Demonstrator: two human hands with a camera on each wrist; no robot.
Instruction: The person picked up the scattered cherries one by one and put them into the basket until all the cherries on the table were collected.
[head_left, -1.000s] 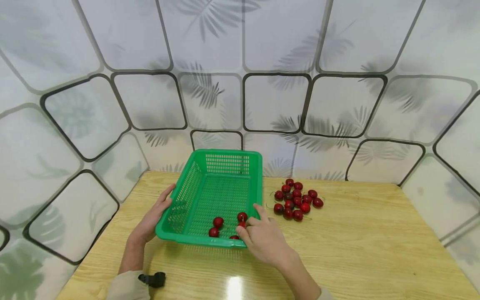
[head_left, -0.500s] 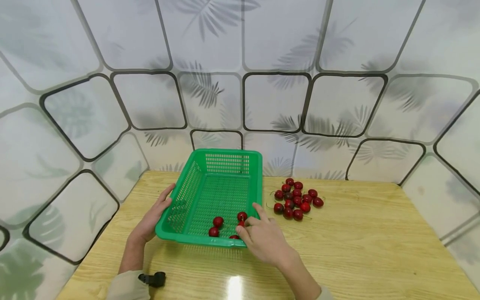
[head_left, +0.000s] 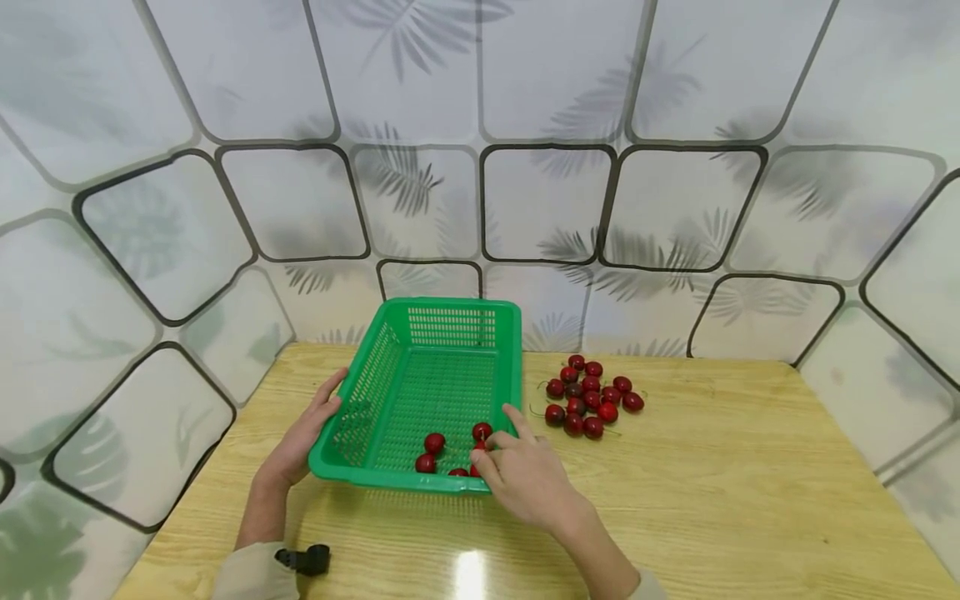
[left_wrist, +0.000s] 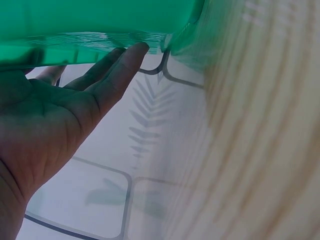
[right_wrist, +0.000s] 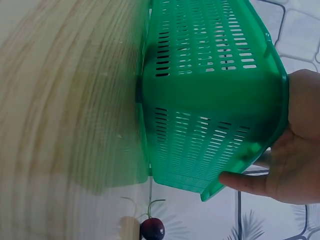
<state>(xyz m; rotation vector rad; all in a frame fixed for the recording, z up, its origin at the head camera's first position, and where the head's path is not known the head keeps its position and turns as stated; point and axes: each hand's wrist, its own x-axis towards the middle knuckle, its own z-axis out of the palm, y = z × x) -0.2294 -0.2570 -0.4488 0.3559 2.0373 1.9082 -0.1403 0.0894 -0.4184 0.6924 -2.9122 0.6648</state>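
Observation:
A green perforated plastic basket (head_left: 442, 367) stands on the table, with several dark red cherries (head_left: 434, 443) in its near part. My left hand (head_left: 303, 437) lies along the basket's left side, fingers extended; in the left wrist view, the fingertips (left_wrist: 140, 49) meet the green wall. My right hand (head_left: 528, 479) reaches over the near right corner, index finger stretched along the rim and the other fingers bent inside. By its thumb is a bright red cherry (head_left: 476, 469). The right wrist view hides those inner fingers behind the basket wall, so I cannot tell whether they hold a cherry.
A loose cluster of cherries (head_left: 591, 400), some with stems, lies on the wooden table (head_left: 720, 483) to the basket's right. Behind the table rises a patterned wall (head_left: 551, 208). A dark strap (head_left: 303, 558) circles the left sleeve.
A cherry has come into sight beside the right thumb, and the one by the near rim has shifted slightly left. Both hands and the basket keep their places; the head view has turned slightly.

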